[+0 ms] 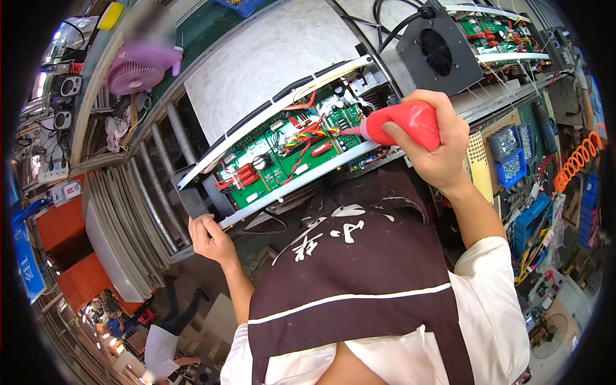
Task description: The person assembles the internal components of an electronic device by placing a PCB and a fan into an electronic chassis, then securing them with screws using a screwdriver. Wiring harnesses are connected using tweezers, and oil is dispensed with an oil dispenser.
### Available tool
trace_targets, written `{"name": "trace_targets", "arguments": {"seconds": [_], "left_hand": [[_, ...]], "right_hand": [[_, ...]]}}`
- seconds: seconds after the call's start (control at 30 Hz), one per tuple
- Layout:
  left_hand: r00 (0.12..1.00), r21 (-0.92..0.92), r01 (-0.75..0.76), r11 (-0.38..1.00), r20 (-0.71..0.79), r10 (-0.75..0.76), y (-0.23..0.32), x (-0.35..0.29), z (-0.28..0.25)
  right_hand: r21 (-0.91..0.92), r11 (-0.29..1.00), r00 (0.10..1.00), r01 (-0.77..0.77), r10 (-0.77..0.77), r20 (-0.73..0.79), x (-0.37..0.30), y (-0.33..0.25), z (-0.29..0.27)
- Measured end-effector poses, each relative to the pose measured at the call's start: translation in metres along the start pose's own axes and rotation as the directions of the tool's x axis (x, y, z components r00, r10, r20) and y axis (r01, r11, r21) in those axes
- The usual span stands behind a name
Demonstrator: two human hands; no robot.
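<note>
In front of me lies a long open metal chassis with white side rails, holding a green circuit board (273,168) with red components and bundled coloured wires. My right hand (443,141) is wrapped round a red squeeze bottle (410,123). The bottle tilts left, and its narrow pinkish nozzle points down at the wires near the right end of the board; whether the tip touches is too small to tell. At the chassis's near left corner, my left hand (212,240) has its fingers closed on the end of the white rail (256,208).
A dark box with a fan (439,51) and another open chassis (500,35) stand at the back right. Blue bins (511,167) of small metal parts sit to the right, near an orange coiled hose (577,160). Metal rollers (154,186) and stacked panels (119,224) are at left.
</note>
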State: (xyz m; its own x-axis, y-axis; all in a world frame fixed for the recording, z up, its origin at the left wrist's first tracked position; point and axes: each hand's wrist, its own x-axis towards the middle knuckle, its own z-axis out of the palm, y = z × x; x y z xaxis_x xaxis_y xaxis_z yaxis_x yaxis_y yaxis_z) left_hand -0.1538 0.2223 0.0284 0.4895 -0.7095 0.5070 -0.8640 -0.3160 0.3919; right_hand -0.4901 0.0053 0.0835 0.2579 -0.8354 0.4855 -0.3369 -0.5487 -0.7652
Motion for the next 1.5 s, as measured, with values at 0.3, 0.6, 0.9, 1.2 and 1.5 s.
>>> {"name": "trace_targets", "arguments": {"seconds": [0.3,0.6,0.9,1.2,1.5], "left_hand": [[0.999,-0.007,-0.034,0.999,-0.023,0.034,0.003,0.001,0.002],[0.999,-0.034,-0.028,0.999,-0.042,0.027,0.003,0.003,0.0],[0.999,-0.043,-0.033,0.999,-0.044,0.031,0.004,0.004,-0.001],[0.999,-0.033,-0.044,0.998,-0.033,0.043,0.002,0.003,0.002],[0.999,-0.003,-0.039,0.999,-0.018,0.039,0.003,0.003,0.002]], "right_hand": [[0.069,0.979,0.98,-0.19,0.194,-0.051,0.0,0.008,-0.011],[0.611,0.735,0.836,-0.295,0.508,-0.208,0.015,0.027,-0.044],[-0.179,0.973,0.982,-0.147,0.122,-0.145,0.009,0.011,-0.026],[-0.104,0.981,0.979,-0.167,0.152,-0.134,0.012,0.019,-0.017],[-0.09,0.985,0.983,-0.146,0.135,-0.123,0.013,0.02,-0.02]]}}
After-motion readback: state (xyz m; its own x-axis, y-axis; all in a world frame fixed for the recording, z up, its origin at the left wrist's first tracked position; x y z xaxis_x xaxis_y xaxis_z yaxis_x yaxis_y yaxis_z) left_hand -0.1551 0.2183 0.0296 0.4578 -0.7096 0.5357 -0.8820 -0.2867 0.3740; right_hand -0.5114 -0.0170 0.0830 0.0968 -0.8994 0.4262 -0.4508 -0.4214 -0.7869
